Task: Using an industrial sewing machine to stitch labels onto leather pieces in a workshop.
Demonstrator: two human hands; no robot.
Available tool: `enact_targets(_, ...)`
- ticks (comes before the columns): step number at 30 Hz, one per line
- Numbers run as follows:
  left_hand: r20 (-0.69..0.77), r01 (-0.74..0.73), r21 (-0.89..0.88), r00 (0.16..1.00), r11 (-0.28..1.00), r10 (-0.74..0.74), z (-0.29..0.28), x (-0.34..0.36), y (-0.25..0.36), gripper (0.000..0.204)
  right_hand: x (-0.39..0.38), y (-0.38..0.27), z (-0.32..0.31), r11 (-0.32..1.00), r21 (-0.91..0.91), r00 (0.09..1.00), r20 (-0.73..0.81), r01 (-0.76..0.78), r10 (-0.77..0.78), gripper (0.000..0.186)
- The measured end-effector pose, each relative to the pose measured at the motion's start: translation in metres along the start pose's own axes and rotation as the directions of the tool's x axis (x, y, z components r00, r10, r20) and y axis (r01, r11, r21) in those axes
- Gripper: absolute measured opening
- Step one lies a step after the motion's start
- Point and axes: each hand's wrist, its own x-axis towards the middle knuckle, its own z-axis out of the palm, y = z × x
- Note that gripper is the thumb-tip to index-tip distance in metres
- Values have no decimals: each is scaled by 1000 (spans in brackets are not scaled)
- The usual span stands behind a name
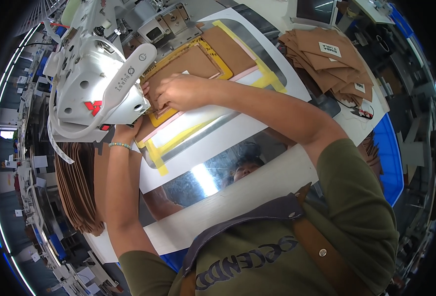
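A white sewing machine [75, 89] stands at the upper left over a yellow template frame [223, 72] with brown pieces [227, 47] in it, on a sheet edged with yellow tape. My right hand [183, 92] rests on the frame's left part, fingers curled down by the needle area; what they hold, if anything, is hidden. My left hand [129, 128] reaches up beside and beneath the machine head, mostly hidden by it, with some fingertips showing near my right fingers.
Brown flat pieces [326, 56] with white labels are piled at right, near small snips [362, 112] and a blue bin [395, 177]. More brown pieces [75, 187] lie stacked at left. A shiny plate [178, 187] lines the table's front. Work stations fill the far left.
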Motion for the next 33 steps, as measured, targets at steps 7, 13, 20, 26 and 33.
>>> enact_targets(7,-7,-5,-4,1000,1000,5,16,-3,-4,46,-5,21,12,975,-201,991,-112,-92,71,34)
enact_targets(13,-229,473,-272,814,838,-534,0,-66,-30,37,1,6,4,991,-88,995,-6,-104,104,39)
enact_targets(20,-107,431,-172,886,886,-452,-22,-98,35,27,-6,-3,-4,996,70,998,-12,-61,62,34)
enact_targets(26,-149,377,-370,878,849,-455,-13,-105,107,26,-15,-17,-13,995,87,998,44,-40,36,29)
enact_targets(33,-54,296,-128,951,947,-305,-9,-87,150,25,-26,-30,-16,998,39,998,30,56,-57,25)
